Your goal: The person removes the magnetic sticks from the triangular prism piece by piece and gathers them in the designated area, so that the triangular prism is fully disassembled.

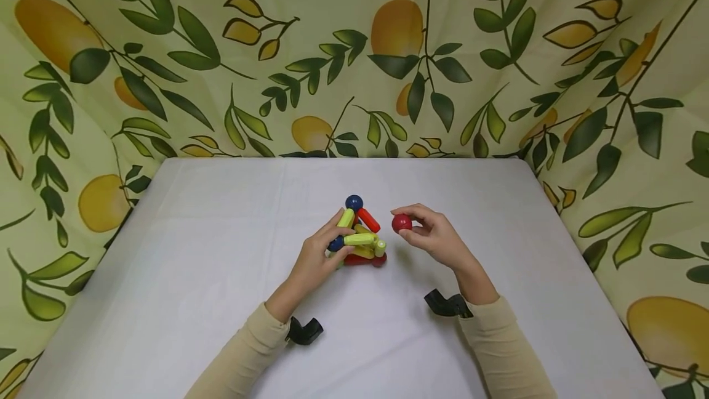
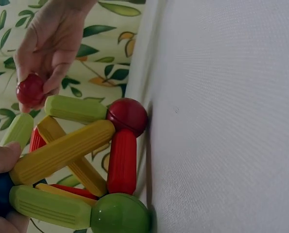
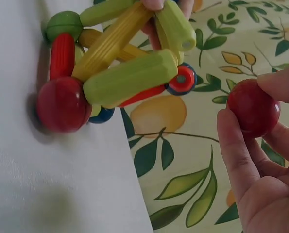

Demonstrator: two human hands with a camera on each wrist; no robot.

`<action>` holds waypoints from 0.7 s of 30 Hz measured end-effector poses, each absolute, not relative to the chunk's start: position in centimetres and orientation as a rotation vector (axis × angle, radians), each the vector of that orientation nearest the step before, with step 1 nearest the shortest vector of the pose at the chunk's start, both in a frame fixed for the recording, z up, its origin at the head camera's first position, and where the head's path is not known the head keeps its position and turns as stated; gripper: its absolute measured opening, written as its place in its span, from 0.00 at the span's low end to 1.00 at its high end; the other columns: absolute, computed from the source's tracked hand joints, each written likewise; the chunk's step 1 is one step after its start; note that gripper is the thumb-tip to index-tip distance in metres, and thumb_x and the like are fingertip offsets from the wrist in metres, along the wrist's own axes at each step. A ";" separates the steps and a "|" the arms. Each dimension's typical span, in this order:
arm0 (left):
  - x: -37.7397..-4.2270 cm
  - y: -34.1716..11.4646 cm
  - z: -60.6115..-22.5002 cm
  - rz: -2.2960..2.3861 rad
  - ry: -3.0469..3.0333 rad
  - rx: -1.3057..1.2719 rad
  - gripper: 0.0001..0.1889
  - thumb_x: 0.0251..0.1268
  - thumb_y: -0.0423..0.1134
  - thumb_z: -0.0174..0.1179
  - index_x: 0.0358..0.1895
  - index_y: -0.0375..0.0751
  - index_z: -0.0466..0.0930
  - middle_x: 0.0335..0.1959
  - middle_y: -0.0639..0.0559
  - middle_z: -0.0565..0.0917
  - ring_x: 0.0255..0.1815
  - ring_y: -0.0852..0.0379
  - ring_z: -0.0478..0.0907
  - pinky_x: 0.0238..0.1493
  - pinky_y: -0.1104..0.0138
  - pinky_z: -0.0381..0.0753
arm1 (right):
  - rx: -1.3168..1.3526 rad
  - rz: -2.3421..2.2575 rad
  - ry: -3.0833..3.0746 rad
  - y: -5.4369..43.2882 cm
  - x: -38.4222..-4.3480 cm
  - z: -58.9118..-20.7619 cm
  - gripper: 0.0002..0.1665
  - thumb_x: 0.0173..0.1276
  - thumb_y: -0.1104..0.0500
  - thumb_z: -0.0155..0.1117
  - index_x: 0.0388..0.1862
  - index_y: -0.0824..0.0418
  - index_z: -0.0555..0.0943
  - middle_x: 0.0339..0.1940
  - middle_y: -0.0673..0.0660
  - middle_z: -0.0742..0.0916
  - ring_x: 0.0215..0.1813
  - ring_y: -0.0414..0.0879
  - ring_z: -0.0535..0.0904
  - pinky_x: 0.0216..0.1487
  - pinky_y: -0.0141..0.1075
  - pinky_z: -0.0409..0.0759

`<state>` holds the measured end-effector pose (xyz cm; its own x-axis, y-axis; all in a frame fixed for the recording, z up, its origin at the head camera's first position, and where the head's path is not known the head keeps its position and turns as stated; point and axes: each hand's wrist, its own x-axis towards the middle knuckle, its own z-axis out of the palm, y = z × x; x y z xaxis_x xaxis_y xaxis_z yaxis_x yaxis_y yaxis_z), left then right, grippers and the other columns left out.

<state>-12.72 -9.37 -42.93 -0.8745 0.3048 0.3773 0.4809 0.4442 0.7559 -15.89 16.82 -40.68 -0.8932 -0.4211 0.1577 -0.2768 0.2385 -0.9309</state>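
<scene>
A frame of magnetic building sticks and balls stands on the table just left of centre. My left hand [image 1: 311, 261] grips it at the blue ball [image 1: 335, 243] on its left side. From that ball a light green stick [image 1: 360, 239] runs to the right. Another dark blue ball [image 1: 354, 203] tops the far side, with a red stick [image 1: 369, 220] slanting off it. Low down, a green ball [image 2: 120, 214] and a red ball [image 2: 128, 116] are joined by a red stick [image 2: 122, 162]. Apart from the frame, my right hand [image 1: 443, 242] pinches a loose red ball [image 3: 253, 108] in the air.
A white cloth covers the table [image 1: 183, 251]. Behind and at both sides hangs a curtain [image 1: 343, 11] printed with leaves and fruit. Black wrist mounts [image 1: 304, 330] stick out from both sleeves above the cloth.
</scene>
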 end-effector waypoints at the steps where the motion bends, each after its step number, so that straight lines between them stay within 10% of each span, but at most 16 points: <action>1: -12.7 -9.4 -43.0 -1.409 -2.504 -0.685 0.16 0.58 0.34 0.65 0.50 0.38 0.80 0.71 0.44 0.64 0.69 0.47 0.65 0.63 0.59 0.68 | -0.662 -1.738 2.378 17.0 -16.0 -40.7 0.21 0.64 0.66 0.63 0.57 0.64 0.76 0.57 0.67 0.77 0.50 0.47 0.79 0.49 0.28 0.79; 21: -12.8 -9.4 -43.5 -1.425 -2.437 -0.688 0.31 0.57 0.34 0.66 0.65 0.37 0.68 0.68 0.40 0.68 0.68 0.47 0.67 0.65 0.60 0.67 | -0.323 -1.785 2.461 18.8 -18.5 -44.1 0.27 0.63 0.65 0.65 0.60 0.70 0.72 0.58 0.67 0.78 0.56 0.50 0.73 0.48 0.21 0.75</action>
<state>-12.83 -9.42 -43.48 -0.8617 0.2774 0.4249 0.5064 0.4153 0.7557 -18.45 18.84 -44.07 -0.9741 -0.2192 0.0555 -0.1209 0.2971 -0.9472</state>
